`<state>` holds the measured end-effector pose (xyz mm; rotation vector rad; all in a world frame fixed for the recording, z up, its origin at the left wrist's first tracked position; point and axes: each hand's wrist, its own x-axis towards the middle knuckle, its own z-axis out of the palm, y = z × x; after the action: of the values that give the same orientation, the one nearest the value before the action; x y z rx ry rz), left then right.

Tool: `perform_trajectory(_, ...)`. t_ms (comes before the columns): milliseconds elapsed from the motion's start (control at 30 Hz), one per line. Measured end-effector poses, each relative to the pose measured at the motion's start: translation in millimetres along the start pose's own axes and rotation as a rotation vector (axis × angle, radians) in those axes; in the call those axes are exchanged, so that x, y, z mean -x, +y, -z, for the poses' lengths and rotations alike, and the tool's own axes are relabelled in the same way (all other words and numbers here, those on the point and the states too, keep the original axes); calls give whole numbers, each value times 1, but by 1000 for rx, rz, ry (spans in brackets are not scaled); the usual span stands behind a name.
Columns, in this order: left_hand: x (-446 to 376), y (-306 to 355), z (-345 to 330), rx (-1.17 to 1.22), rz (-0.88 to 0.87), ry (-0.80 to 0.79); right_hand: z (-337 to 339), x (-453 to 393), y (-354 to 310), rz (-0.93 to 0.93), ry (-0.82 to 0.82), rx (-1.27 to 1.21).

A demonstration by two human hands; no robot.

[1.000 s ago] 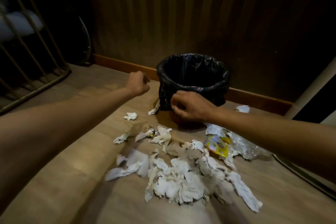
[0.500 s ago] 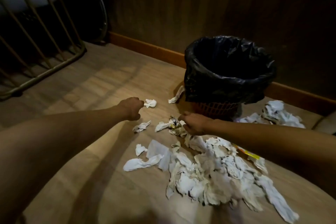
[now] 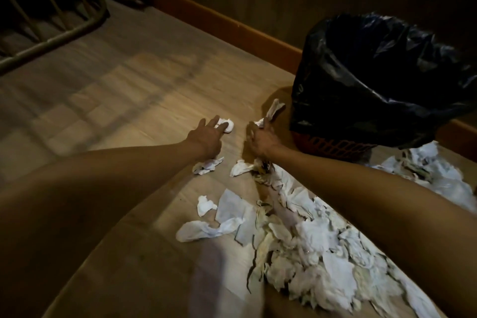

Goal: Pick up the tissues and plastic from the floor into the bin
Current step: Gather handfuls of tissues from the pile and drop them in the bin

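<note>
Beyond the left hand (image 3: 206, 134), at its spread fingertips, a small crumpled white tissue ball (image 3: 227, 125) is touched on the pale wooden floor (image 3: 116, 100); the fingers are splayed over it and not yet closed, so nothing is gripped. Just nearer than that wrist a flattened white tissue scrap (image 3: 207, 166) is seen. To the right, the right hand (image 3: 260, 138) is curled around a bunch of white tissue, and a long twisted white tissue strip (image 3: 274, 108) is seen rising from its fingertips; whether that strip is actually held cannot be told. The strip's long axis is judged to run away from the hands and slightly rightward, its free end pointing at the foot of the round bin lined with a black plastic bag (image 3: 382, 80), which stands just right of the right hand. Nearer than both hands and to the right, a large heap of crumpled white tissues (image 3: 309, 253) is spread. The gathering step is judged to be in hand; next, the left fingers must be closed on the ball and both loads lifted over the bin's rim.
</note>
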<state>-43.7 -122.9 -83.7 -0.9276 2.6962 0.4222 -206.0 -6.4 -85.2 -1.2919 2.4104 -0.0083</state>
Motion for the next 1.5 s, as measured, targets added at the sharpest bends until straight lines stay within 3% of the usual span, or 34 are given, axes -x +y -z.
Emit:
perform_trajectory(267,-13,3,-11,9,-64,81,-5,0,17,155,142,-50)
perform_trajectory(433,2,-14,-14,-73,-223,250,14,21,13,326,247,-29)
perform_trajectory(533,20,-27,-18,20,-302,188,18,39,19,483,252,105)
perform_trajectory(667,42,-38,-22,-33,-379,65,16,65,44,677,235,308)
perform_trajectory(833,51,-27,-11,-87,-371,-41,-5,90,76,443,-3,276)
perform_trajectory(933,54,-8,-5,-136,-361,-87,-2,94,83,397,-142,226)
perform_trajectory(1100,47,20,-3,-272,-300,-178,11,107,88,361,-99,61)
perform_trajectory(1200,45,27,-1,-282,-304,-86,26,119,96,375,-61,56)
perform_trajectory(1300,40,38,-1,-231,-398,80,35,129,107,376,-172,176)
perform_trajectory(1400,44,57,-1,-141,-512,75,31,145,123,370,-269,249)
perform_trajectory(1500,47,78,-10,-187,-628,-56,26,158,135,426,-294,331)
